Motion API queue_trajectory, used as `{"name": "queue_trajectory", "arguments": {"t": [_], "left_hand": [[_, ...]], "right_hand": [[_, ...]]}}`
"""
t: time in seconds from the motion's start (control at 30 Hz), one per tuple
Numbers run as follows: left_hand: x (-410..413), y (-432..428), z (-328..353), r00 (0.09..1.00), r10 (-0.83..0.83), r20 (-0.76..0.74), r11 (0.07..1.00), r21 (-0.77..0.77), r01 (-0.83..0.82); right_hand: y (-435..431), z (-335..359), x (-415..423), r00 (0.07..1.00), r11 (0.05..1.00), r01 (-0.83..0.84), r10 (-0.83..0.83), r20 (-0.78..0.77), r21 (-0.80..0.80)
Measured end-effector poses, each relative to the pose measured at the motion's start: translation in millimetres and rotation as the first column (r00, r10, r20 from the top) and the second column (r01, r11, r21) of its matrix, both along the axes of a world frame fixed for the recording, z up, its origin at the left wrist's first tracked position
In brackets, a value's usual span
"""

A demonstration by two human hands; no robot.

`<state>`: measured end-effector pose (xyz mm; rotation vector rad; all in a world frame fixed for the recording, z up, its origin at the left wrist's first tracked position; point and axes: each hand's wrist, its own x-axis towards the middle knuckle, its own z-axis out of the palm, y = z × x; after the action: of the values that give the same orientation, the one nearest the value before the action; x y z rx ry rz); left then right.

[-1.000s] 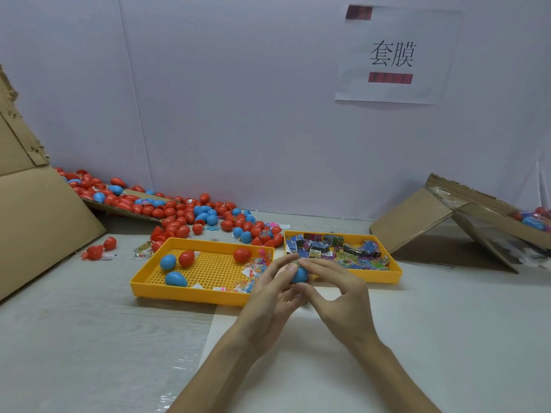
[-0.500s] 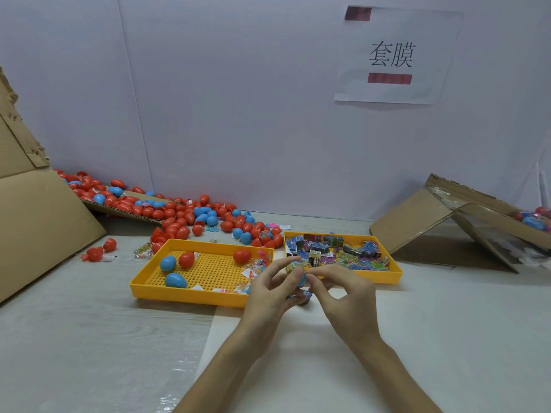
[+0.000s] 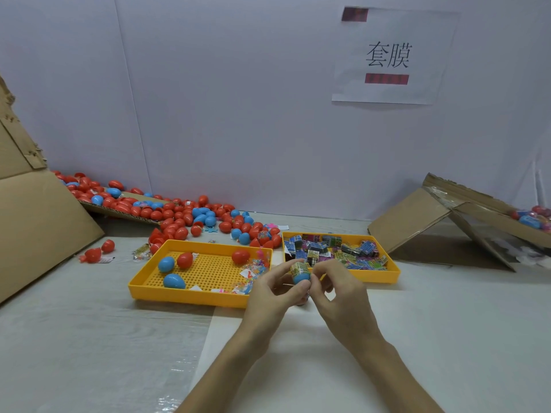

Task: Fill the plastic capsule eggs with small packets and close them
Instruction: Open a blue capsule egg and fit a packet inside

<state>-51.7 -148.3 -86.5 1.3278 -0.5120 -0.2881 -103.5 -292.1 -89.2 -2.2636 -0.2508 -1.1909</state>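
Both hands meet over the table just in front of the two yellow trays. My left hand (image 3: 269,289) and my right hand (image 3: 337,289) together pinch a blue egg half (image 3: 301,276) with a printed packet (image 3: 299,267) sticking out of its top. The left yellow tray (image 3: 185,296) holds two blue eggs, two red eggs and small clear packets. The right yellow tray (image 3: 384,274) is filled with several printed packets (image 3: 334,248). A small dark piece lies on the table under my hands, mostly hidden.
A heap of red and blue eggs (image 3: 185,216) spreads behind the left tray, partly on a cardboard flap. A large cardboard sheet (image 3: 32,222) leans at the left. A tilted cardboard box (image 3: 465,222) with more eggs sits at the right. A paper sign (image 3: 390,55) hangs on the white wall.
The closed-looking blue egg between my fingers is now an open half with a printed packet pushed into it. My hands have stayed in front of the trays.
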Motion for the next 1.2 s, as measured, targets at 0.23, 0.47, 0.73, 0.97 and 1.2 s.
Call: {"name": "queue_trajectory", "arguments": {"t": [0.23, 0.47, 0.73, 0.97, 1.2], "left_hand": [[0, -2, -1, 0.997, 0.074, 0.008, 0.997, 0.015, -0.074], [-2, -1, 0, 0.996, 0.084, 0.025, 0.996, 0.005, -0.084], [2, 0, -1, 0.997, 0.071, -0.014, 0.997, -0.037, -0.072], [2, 2, 4, 0.985, -0.096, -0.144, 0.99, -0.115, 0.08], [0, 3, 5, 0.985, -0.134, -0.111, 0.988, -0.093, 0.124]], "right_hand": [[0, -1, 1, 1.0, 1.0, 0.004, -0.003, 0.014, -0.031], [3, 1, -1, 0.999, 0.999, -0.006, 0.008, 0.034, -0.042], [8, 2, -1, 0.999, 0.999, -0.033, 0.033, 0.011, -0.023], [8, 11, -2, 0.963, 0.812, -0.181, 0.26, -0.067, 0.554], [-3, 17, -3, 0.891, 0.682, -0.205, 0.426, -0.154, 0.702]]}}
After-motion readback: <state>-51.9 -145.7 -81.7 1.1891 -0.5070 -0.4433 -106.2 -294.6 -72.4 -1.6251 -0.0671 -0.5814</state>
